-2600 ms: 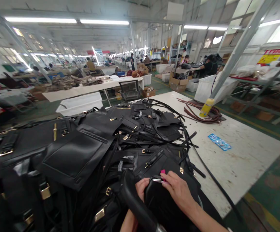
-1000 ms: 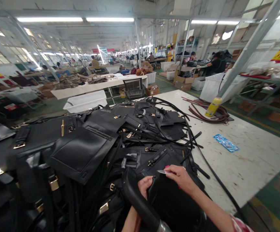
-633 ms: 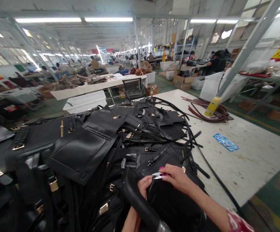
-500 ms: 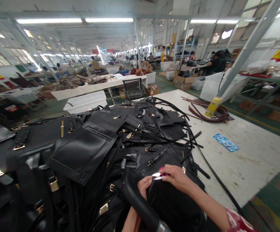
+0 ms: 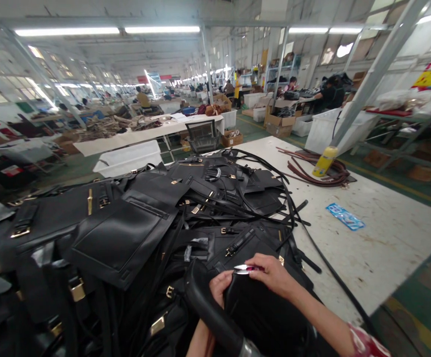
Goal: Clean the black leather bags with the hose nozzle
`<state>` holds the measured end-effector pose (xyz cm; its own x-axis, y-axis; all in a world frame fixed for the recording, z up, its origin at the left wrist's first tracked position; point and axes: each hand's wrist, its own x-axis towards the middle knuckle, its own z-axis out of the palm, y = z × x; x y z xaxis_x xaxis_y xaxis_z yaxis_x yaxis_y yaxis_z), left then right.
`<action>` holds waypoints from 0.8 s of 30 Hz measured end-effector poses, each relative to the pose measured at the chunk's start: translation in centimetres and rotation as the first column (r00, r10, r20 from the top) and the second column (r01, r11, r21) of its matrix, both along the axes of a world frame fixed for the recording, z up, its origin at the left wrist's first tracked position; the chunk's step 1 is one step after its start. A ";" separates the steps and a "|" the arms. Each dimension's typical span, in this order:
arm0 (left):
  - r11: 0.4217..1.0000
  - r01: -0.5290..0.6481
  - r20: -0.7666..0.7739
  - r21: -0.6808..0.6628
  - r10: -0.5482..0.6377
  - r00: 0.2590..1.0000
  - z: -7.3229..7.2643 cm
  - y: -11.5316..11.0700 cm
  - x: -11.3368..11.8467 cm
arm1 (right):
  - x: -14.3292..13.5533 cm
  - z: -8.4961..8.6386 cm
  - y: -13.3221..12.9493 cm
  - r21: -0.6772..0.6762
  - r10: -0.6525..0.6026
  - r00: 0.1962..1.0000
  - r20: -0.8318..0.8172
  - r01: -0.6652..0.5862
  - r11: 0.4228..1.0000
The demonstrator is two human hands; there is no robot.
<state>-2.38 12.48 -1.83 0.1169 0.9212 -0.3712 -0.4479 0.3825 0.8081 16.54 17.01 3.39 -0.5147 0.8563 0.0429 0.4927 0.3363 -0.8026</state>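
From my remote seat I see the right hand (image 5: 275, 275) with its fingers pinched on a small pair of snips (image 5: 245, 268) (pink grip, silver blades), the blades laid against the top edge of the black bag (image 5: 263, 312) in front of me. A second ago those blades stood a little off that edge; over the last half second they have come down onto it and barely moved, so I judge a stray thread at the seam is being trimmed. The left hand (image 5: 218, 290) curls over the same edge just left of the snips, fingers closed on the leather to hold it taut. Left of the bag a thick rolled handle (image 5: 210, 310) crosses low. Beyond the bag the pile of black bags (image 5: 126, 233) covers the bench (image 5: 379, 238); further right of it lie a blue packet (image 5: 344, 216) and a yellow bottle (image 5: 320, 161).
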 end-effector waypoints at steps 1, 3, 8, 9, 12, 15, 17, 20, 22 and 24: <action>1.000 0.001 -0.005 0.002 -0.001 1.000 -0.1 0.0 -0.1 | -0.1 0.1 -0.1 0.005 0.007 1.000 0.000 -0.007 1.000; 1.000 -0.003 -0.019 0.003 0.003 1.000 -0.1 0.1 -0.2 | -0.3 0.4 -0.4 0.022 0.016 1.000 -0.004 -0.016 1.000; 1.000 -0.007 -0.039 0.009 0.008 0.999 0.5 0.2 -0.2 | -0.6 -0.2 0.2 0.052 -0.082 0.996 -0.018 0.083 0.995; 1.000 -0.011 -0.042 0.009 0.011 0.999 0.4 0.3 -0.2 | 0.0 -0.7 0.8 0.052 -0.145 0.989 -0.021 0.146 0.988; 0.998 -0.059 -0.061 -0.029 0.058 0.996 -0.3 0.6 -0.1 | 4.1 -2.6 3.3 0.044 -0.433 0.901 -0.012 0.434 0.900; 0.990 -0.103 -0.085 -0.092 0.095 0.992 -1.5 0.9 0.1 | 11.0 -4.4 5.2 0.041 -0.725 0.686 0.070 0.724 0.689; 0.990 -0.101 -0.094 -0.100 0.092 0.991 -2.0 1.1 0.2 | 15.5 -5.3 5.4 0.045 -0.831 0.536 0.152 0.836 0.547; 0.990 -0.096 -0.093 -0.100 0.086 0.992 -2.1 1.1 0.2 | 20.3 -6.1 4.9 0.027 -0.869 0.422 0.258 0.896 0.444; 0.991 -0.095 -0.099 -0.090 0.086 0.991 -1.8 0.9 0.1 | 21.5 -6.0 4.8 0.019 -0.861 0.413 0.296 0.899 0.438; 0.994 -0.103 -0.132 -0.042 0.096 0.987 -1.6 0.7 0.0 | 21.1 -5.3 5.0 0.024 -0.850 0.433 0.300 0.887 0.461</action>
<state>-2.39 13.18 -3.43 -0.0264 0.9063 -0.4218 -0.3787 0.3814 0.8433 37.68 21.99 -1.94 0.5300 0.8429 -0.0930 0.6389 -0.4691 -0.6098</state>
